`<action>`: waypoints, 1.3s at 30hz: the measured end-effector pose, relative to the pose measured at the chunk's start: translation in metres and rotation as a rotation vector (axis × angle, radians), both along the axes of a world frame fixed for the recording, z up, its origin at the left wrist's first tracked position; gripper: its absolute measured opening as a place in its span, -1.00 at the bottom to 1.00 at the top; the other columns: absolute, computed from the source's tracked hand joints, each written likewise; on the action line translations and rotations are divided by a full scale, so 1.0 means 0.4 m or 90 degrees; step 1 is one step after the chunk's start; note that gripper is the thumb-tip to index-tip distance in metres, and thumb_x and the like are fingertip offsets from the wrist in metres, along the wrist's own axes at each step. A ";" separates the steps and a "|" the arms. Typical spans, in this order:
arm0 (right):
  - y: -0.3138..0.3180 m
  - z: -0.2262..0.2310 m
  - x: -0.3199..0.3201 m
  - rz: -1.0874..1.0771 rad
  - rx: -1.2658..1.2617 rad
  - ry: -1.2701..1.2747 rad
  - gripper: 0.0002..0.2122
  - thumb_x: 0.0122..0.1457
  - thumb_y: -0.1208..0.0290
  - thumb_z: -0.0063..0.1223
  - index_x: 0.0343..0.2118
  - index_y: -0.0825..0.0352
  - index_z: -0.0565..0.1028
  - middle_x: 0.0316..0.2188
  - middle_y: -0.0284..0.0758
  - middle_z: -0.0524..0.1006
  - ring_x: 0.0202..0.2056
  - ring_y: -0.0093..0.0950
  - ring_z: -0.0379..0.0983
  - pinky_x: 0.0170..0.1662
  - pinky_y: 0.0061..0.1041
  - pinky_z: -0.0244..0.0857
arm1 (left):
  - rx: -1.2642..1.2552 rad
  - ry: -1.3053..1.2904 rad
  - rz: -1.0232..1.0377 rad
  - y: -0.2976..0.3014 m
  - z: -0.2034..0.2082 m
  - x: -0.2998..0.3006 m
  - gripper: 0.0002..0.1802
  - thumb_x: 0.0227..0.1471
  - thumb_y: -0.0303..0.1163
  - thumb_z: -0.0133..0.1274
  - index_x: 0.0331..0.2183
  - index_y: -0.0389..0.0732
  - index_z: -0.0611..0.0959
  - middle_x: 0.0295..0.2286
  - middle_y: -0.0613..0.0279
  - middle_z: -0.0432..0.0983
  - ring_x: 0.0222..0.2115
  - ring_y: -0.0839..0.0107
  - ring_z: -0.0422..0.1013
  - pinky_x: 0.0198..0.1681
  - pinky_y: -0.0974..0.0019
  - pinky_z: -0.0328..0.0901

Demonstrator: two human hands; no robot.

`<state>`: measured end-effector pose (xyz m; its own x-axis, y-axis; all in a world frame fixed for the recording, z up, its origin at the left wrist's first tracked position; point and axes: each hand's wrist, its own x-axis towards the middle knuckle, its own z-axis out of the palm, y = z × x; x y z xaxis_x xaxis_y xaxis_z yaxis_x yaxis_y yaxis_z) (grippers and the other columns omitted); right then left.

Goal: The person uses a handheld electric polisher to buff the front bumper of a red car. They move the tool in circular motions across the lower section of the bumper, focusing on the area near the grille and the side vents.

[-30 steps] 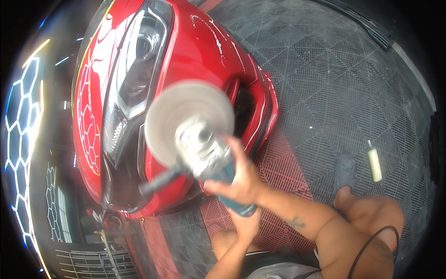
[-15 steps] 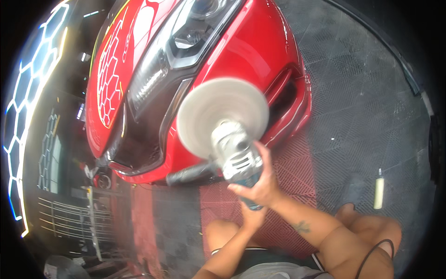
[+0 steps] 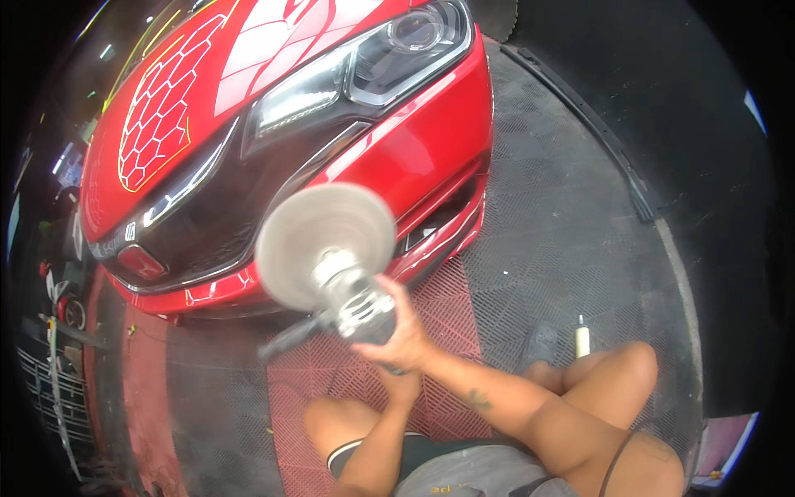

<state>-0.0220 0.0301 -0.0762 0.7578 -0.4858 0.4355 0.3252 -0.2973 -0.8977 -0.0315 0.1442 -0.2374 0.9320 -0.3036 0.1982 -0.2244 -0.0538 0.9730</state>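
Note:
A car polisher (image 3: 364, 308) with a large pale round pad (image 3: 286, 240) is in both my hands. My right hand (image 3: 403, 335) wraps round its body from the right, thumb across the underside. Below it, my left hand (image 3: 401, 386) grips the rear end, its fingers partly hidden behind the tool. The black side handle (image 3: 290, 338) sticks out to the left, free of any hand. The pad, smeared by motion, overlaps the lower bumper of a red car (image 3: 431, 137); whether it touches the paint I cannot tell.
The car's headlight (image 3: 406, 50) and dark grille (image 3: 211, 199) lie beyond the pad. A pale bottle (image 3: 582, 340) stands by my right knee on the grey and red grid floor (image 3: 546, 240). A black strip (image 3: 580, 124) edges the floor. A metal rack (image 3: 58, 406) is at far left.
The view has swung right, showing more of the car's front. The polisher, still in both hands, now sits lower against the bumper, farther from the headlight.

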 end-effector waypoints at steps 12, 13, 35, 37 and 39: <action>-0.374 0.221 -0.107 -0.061 0.323 -0.127 -0.38 0.31 0.26 0.45 0.33 0.27 0.35 -0.08 -0.29 0.63 -0.23 -0.44 0.66 -0.13 -0.35 0.66 | 0.330 -0.077 -0.203 -0.204 0.476 -0.051 0.06 0.14 -0.15 0.42 0.42 -0.16 0.12 -0.24 -0.37 0.76 -0.20 -0.39 0.70 -0.12 -0.34 0.56; -0.360 0.233 -0.100 -0.064 0.327 -0.119 -0.39 0.32 0.27 0.44 0.33 0.27 0.36 -0.06 -0.29 0.62 -0.20 -0.45 0.66 -0.10 -0.34 0.66 | 0.317 -0.066 -0.186 -0.195 0.464 -0.046 0.06 0.15 -0.16 0.41 0.42 -0.14 0.12 -0.24 -0.38 0.75 -0.20 -0.39 0.70 -0.12 -0.34 0.56; 0.316 -0.156 0.078 0.100 -0.019 0.133 0.23 -0.21 0.24 0.83 0.52 0.35 0.17 0.32 -0.02 0.51 0.35 -0.17 0.49 0.43 -0.16 0.40 | -0.088 0.155 -0.026 0.216 -0.087 0.051 -0.27 0.35 -0.35 0.32 0.42 -0.25 0.46 0.35 0.04 0.46 0.33 0.16 0.42 0.42 0.05 0.31; 0.358 -0.150 0.119 0.118 -0.110 0.129 0.20 -0.21 0.17 0.81 0.50 0.33 0.23 0.34 -0.01 0.50 0.36 -0.10 0.50 0.45 -0.15 0.40 | -0.037 0.163 -0.010 0.240 -0.142 0.077 -0.30 0.47 -0.28 0.17 0.48 -0.28 0.38 0.36 0.01 0.43 0.38 0.13 0.36 0.49 0.01 0.24; 0.401 -0.124 0.142 0.131 -0.173 0.145 0.18 -0.19 0.11 0.79 0.50 0.32 0.25 0.37 -0.01 0.48 0.38 -0.02 0.47 0.46 -0.12 0.38 | -0.042 0.164 -0.007 0.281 -0.202 0.085 -0.29 0.46 -0.32 0.18 0.49 -0.26 0.38 0.38 0.04 0.40 0.39 0.16 0.35 0.48 0.05 0.24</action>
